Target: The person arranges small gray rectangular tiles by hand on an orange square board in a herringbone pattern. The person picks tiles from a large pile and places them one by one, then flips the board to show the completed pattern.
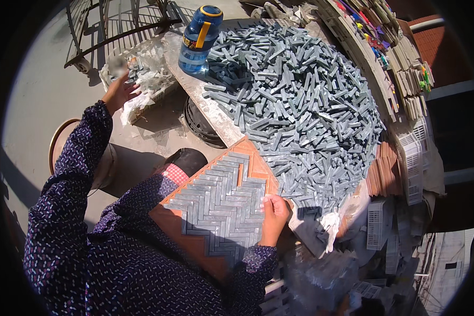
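Observation:
An orange-brown tray point(197, 246) lies tilted across my lap. Grey stone strips point(216, 197) fill much of it in a herringbone pattern, and orange shows through a narrow gap near its far corner. My right hand point(275, 217) grips the tray's right edge, thumb on top beside the end strips. My left hand point(122, 94) is raised away to the left with its fingers apart. Just beyond those fingertips is a small blurred grey spot point(118, 66) that I cannot make out. Behind the hand, a pale heap of scraps point(147, 79) lies on a low support.
A large pile of loose grey strips point(305, 100) covers the board point(208, 108) ahead. On its far left corner stands a blue water bottle point(200, 41). A round bucket point(108, 166) is at left, a metal cart point(110, 37) farther back. Orange sheets point(384, 171) and white crates point(412, 158) stand right.

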Demonstrator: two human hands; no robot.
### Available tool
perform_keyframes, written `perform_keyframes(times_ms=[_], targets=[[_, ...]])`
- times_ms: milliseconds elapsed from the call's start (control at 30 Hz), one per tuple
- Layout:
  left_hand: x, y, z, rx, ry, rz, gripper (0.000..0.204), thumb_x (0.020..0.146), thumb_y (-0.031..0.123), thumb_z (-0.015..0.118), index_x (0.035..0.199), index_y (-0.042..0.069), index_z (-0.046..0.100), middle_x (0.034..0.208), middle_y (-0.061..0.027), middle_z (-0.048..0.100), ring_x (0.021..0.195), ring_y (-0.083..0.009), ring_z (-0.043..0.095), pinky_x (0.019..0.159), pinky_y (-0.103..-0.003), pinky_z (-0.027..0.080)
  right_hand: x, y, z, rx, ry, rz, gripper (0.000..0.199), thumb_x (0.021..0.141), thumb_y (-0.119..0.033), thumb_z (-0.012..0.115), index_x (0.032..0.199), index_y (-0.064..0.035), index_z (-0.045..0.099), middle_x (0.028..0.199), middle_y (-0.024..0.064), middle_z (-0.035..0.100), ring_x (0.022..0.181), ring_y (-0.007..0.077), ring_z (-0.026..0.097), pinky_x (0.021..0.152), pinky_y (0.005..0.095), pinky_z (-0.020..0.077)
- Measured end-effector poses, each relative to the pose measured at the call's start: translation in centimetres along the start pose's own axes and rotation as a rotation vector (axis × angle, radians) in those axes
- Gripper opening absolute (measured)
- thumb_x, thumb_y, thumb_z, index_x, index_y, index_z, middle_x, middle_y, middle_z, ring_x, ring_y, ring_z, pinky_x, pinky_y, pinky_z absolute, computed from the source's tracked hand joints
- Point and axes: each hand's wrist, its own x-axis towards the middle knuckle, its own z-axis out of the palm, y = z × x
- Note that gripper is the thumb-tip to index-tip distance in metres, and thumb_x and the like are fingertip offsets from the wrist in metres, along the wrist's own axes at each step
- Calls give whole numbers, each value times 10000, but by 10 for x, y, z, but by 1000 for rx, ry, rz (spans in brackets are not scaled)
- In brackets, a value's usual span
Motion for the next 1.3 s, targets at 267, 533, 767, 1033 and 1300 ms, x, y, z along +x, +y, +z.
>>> perform_keyframes(times_ms=[267, 533, 767, 1033, 1300], targets=[[-64, -85, -46, -26, -72, -240, 179, 912, 226, 536, 1013, 81, 564, 906, -22, 621, 825, -112, 576, 754, -233, 473, 93, -4, 26, -767, 242, -116, 230, 814, -191, 674, 900, 1, 581, 834, 166, 663, 735, 311, 650, 641, 384, 500], [-108, -137, -25, 31, -92, -355, 137, 902, 174, 562, 991, 71, 577, 815, 9, 557, 765, -94, 550, 708, -219, 449, 120, 27, 1, -599, 397, 34, 339, 790, -128, 694, 1042, 33, 533, 818, 162, 658, 664, 224, 645, 593, 318, 500], [-99, -138, -11, 81, -159, -321, 117, 924, 206, 561, 967, 99, 583, 875, -9, 602, 747, -80, 531, 693, -206, 439, 67, 14, 9, 102, -51, 261, 283, 807, 18, 633, 1081, 40, 564, 869, 49, 626, 718, 98, 573, 653, 210, 467], [-114, -139, 6, 23, -166, -358, 73, 913, 144, 573, 927, 74, 587, 859, -19, 594, 757, -95, 557, 687, -229, 476, 46, 27, 58, -561, -136, -37, 195, 779, 17, 638, 967, 64, 618, 836, 122, 669, 727, 160, 637, 661, 261, 498], [-115, -132, -8, 124, -156, -298, 95, 910, 166, 572, 926, 82, 613, 768, 35, 558, 690, -59, 520, 645, -189, 427, 34, 1, 65, -827, -88, -155, 74, 740, -22, 648, 810, -15, 625, 737, 182, 626, 709, 362, 616, 635, 416, 471]])
